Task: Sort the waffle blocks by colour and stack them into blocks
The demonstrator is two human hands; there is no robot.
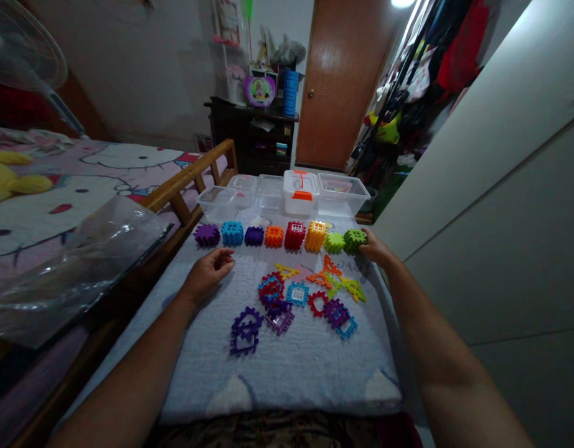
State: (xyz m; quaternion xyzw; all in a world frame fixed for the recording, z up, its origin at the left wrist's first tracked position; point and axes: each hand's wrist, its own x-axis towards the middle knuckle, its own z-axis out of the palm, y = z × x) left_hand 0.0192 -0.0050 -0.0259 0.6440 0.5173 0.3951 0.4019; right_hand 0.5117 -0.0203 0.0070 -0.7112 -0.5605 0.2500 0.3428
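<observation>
A row of stacked toothed plastic building pieces crosses the table. At its right end my right hand [371, 246] grips a dark green stack [355, 240]; some of its fingers are hidden behind it. Beside that stands a lime green stack [334, 242], then yellow [315, 236], red [295, 236] and orange [274, 236] ones. My left hand [209, 272] holds nothing, its fingers loosely bent and apart, just in front of the blue stack [232, 233] and purple stack [207, 235]. Nearer me lie loose pieces, among them purple frames [246, 333], a blue window piece [297, 294] and orange triangles [320, 278].
Clear plastic boxes [216, 200] line the table's far edge, one a lidded box with orange clips [301, 194]. At left are a wooden bed rail [193, 177] and a clear plastic bag [81, 267]. A white cabinet [492, 186] closes in the right side.
</observation>
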